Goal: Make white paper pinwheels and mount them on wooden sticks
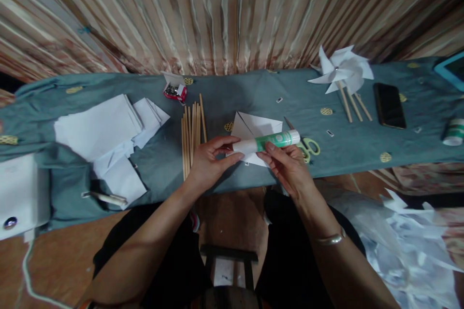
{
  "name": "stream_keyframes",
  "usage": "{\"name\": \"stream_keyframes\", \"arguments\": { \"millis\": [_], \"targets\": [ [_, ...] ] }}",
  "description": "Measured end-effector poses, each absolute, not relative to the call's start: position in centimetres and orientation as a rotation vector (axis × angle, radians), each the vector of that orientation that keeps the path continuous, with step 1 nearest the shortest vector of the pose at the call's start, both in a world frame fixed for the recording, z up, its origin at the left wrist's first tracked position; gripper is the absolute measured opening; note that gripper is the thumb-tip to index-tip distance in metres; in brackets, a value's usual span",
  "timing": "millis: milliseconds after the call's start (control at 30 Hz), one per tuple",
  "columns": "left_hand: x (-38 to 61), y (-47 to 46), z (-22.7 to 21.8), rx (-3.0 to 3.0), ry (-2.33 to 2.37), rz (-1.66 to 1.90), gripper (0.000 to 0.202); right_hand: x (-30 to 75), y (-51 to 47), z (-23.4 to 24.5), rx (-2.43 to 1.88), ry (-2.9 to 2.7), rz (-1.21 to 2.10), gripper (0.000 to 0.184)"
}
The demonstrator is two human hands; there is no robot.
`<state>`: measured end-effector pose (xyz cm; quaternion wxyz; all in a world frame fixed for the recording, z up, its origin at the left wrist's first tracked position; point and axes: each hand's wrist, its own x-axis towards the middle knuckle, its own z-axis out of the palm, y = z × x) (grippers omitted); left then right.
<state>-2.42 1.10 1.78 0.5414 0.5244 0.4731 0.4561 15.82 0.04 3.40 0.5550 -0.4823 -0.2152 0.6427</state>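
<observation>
One green-and-white cylindrical glue stick [281,140], grasped by left hand [208,163] and right hand [292,168], was best held steady above creased white paper [257,124].

One camera, worn on the head, looks forward and steeply down from above and behind the grip of the left hand [208,163] and right hand [290,166]. The grip lies near the frame centre, at close range. The forearms [147,246] enter from the lower edge. The field is wide: it takes in the table [239,91] to both sides of the grip, the curtain [217,19] beyond it, and, on the near side, the legs [284,246], stool [229,253] and floor [232,217].
</observation>
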Motion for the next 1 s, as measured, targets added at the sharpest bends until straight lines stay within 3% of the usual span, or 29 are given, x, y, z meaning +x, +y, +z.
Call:
{"name": "stream_keyframes", "arguments": {
  "millis": [400, 667, 867, 1000],
  "targets": [
    [-3.6, 0.5, 3.0, 1.831, 1.187, 1.127, 0.019, 13.7, 0.0, 2.9, -1.114, -0.515, 1.592, 0.029],
    [-5.2, 0.0, 3.4, 1.837, 1.267, 1.108, 0.026, 10.3, 0.0, 2.7, -1.059, -0.670, 1.654, 0.028],
    [-10.3, 0.8, 3.2, 1.725, 1.651, 1.131, 0.028, 9.7, 0.3, 2.8, -1.110, -0.795, 1.603, 0.038],
    [-14.1, 0.6, 3.0, 1.684, 1.881, 1.110, 0.029, 11.6, 0.2, 2.8, -1.183, -0.898, 1.503, 0.035]
  ]
}}
